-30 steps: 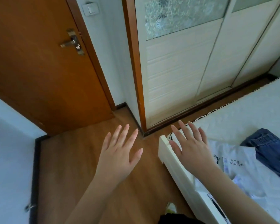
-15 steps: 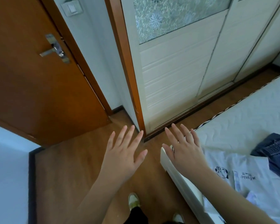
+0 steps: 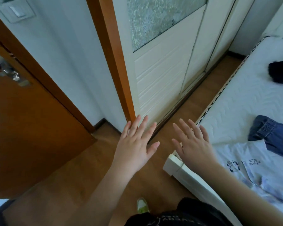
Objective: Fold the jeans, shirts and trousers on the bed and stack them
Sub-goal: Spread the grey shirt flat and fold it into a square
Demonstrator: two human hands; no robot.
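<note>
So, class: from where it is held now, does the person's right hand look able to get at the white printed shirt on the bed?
Probably yes. The right hand is open and empty above the bed's corner, and the white printed shirt lies flat just beside it with nothing between them.

The left hand (image 3: 134,147) and the right hand (image 3: 193,144) are held side by side over the floor (image 3: 69,181), apart from each other. The bed (image 3: 245,101) lies to the right, its near corner under the right wrist. On it a shirt (image 3: 255,170) lies nearest, jeans (image 3: 271,134) just beyond (touching its far edge), and a dark garment (image 3: 281,72) farther off. A door (image 3: 23,128) stands left, a wardrobe (image 3: 162,66) beyond the hands.
</note>
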